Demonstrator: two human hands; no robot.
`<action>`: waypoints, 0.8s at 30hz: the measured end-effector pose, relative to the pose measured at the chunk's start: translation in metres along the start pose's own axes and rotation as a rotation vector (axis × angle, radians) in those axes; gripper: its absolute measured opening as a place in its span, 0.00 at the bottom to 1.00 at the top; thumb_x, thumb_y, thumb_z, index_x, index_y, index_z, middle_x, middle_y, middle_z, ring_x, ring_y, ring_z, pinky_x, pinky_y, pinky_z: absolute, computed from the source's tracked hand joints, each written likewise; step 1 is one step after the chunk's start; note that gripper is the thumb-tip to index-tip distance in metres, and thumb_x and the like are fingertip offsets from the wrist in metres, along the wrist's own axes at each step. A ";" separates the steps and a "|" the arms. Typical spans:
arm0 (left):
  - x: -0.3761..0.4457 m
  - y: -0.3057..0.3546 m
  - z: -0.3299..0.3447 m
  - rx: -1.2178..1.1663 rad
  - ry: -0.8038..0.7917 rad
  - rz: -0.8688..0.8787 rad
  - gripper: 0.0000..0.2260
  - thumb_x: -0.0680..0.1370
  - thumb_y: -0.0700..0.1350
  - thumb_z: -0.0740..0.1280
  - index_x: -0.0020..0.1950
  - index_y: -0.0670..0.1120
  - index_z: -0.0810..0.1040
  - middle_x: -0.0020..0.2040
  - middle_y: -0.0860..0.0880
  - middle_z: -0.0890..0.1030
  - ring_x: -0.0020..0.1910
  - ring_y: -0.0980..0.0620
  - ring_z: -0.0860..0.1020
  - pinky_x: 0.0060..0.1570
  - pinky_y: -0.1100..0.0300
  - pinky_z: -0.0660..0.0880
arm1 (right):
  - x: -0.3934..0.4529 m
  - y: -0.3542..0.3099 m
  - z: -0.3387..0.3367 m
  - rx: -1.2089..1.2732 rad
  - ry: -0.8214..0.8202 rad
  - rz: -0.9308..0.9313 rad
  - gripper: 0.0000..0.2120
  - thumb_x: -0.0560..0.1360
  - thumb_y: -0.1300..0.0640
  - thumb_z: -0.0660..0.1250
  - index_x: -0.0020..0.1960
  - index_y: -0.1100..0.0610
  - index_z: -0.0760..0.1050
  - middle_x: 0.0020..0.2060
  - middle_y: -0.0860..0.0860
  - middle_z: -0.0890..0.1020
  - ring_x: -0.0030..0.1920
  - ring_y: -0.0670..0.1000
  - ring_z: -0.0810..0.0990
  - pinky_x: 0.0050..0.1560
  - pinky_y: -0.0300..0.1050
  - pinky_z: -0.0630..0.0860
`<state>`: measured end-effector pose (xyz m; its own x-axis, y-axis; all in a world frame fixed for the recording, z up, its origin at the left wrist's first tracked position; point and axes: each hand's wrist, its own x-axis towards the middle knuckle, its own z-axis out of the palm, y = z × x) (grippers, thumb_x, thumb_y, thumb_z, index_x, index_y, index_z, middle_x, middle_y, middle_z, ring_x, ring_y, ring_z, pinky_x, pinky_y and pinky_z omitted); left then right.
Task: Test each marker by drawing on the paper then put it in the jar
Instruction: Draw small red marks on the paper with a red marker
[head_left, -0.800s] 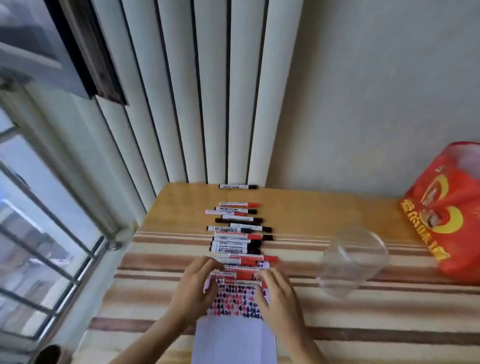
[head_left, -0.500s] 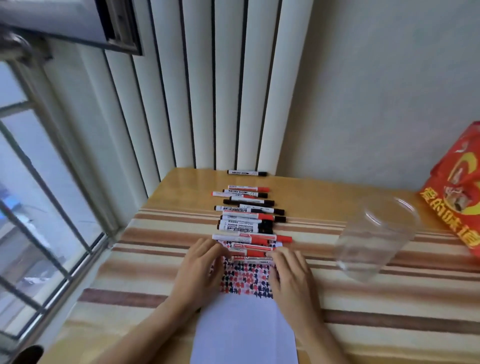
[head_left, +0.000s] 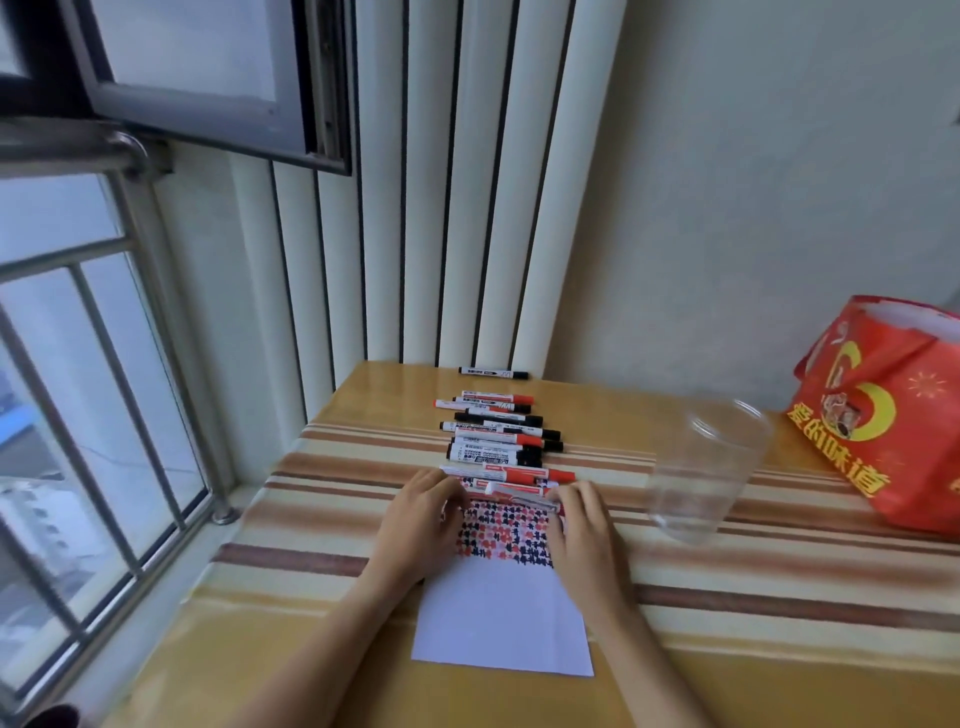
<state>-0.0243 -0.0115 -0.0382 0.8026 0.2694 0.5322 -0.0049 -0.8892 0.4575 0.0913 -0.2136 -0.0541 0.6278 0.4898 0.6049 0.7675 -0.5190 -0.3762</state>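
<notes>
A white paper (head_left: 503, 618) lies on the striped table, its far part covered in red and black marks. Beyond it, several red and black markers (head_left: 498, 436) lie side by side in a row running away from me. My left hand (head_left: 415, 519) and my right hand (head_left: 587, 530) rest on the paper's far corners. Their fingertips hold the two ends of the nearest marker (head_left: 522, 494), which sits slightly askew and blurred. A clear plastic jar (head_left: 706, 467) stands upright to the right, with nothing visible in it.
A red printed bag (head_left: 883, 415) stands at the table's right edge beside the jar. White vertical blinds (head_left: 467, 208) and a wall back the table. A barred window (head_left: 93, 415) runs along the left side.
The nearest marker has turned askew between my fingertips, no longer level with the row. Both hands have stayed at the paper's far end. My view has shifted.
</notes>
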 end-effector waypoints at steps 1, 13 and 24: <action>-0.001 0.001 -0.001 0.000 0.011 0.023 0.06 0.73 0.37 0.67 0.45 0.48 0.78 0.44 0.53 0.78 0.46 0.52 0.74 0.43 0.52 0.74 | -0.001 -0.002 -0.003 0.024 0.047 -0.007 0.07 0.76 0.68 0.70 0.53 0.60 0.78 0.49 0.51 0.77 0.45 0.53 0.80 0.41 0.48 0.80; 0.003 0.002 0.008 -0.027 -0.218 0.393 0.10 0.82 0.47 0.63 0.60 0.45 0.77 0.53 0.49 0.78 0.51 0.48 0.76 0.50 0.52 0.73 | -0.007 -0.031 -0.002 0.890 -0.250 0.201 0.06 0.76 0.54 0.73 0.53 0.49 0.81 0.45 0.48 0.85 0.46 0.52 0.85 0.48 0.52 0.82; 0.005 0.005 0.014 -0.017 -0.233 0.302 0.13 0.86 0.53 0.54 0.47 0.47 0.67 0.44 0.52 0.73 0.41 0.49 0.69 0.42 0.52 0.68 | 0.006 -0.015 -0.021 0.067 -0.160 -0.227 0.09 0.79 0.49 0.70 0.57 0.50 0.83 0.50 0.42 0.82 0.54 0.49 0.79 0.55 0.48 0.76</action>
<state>-0.0125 -0.0193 -0.0432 0.8775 -0.0965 0.4697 -0.2699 -0.9091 0.3174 0.0808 -0.2180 -0.0302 0.4472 0.6953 0.5627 0.8943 -0.3385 -0.2925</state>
